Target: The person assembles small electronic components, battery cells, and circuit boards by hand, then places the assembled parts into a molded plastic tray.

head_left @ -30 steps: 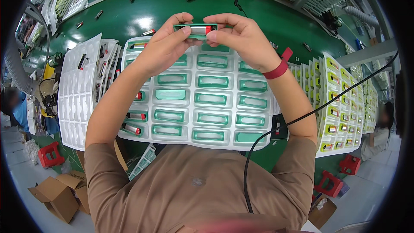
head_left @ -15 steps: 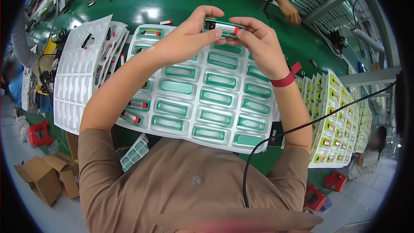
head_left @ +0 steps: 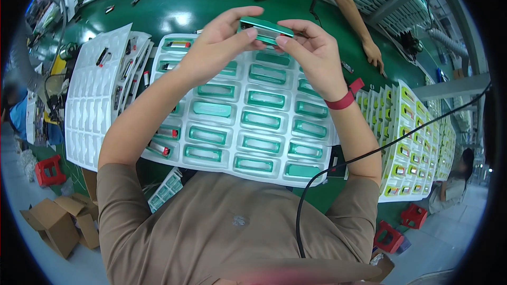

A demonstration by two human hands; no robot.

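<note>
High over the far part of a white blister tray [head_left: 234,140], I hold a green rectangular casing [head_left: 268,25] with a long window. Its left end is pinched by my left hand [head_left: 214,47], the right end by my right hand [head_left: 316,55], which has a red band at the wrist. The casing is tilted, so its green long side shows and little of its inside does. Green casings like it [head_left: 205,135] fill many tray pockets below. At the tray's left, red-tipped cylinders [head_left: 167,133] lie in some of the casings; my left forearm hides part of that column.
White trays with loose cylinders [head_left: 87,97] lean at the left; trays of yellow-green casings [head_left: 405,150] stand at the right. A co-worker's hand [head_left: 373,54] rests on the green table [head_left: 211,0] at far right. A black cable [head_left: 364,155] crosses my right forearm.
The casing has tipped in my hands, so the white, red-ended cylinder inside it is mostly hidden now. The co-worker's hand has moved nearer and to the right.
</note>
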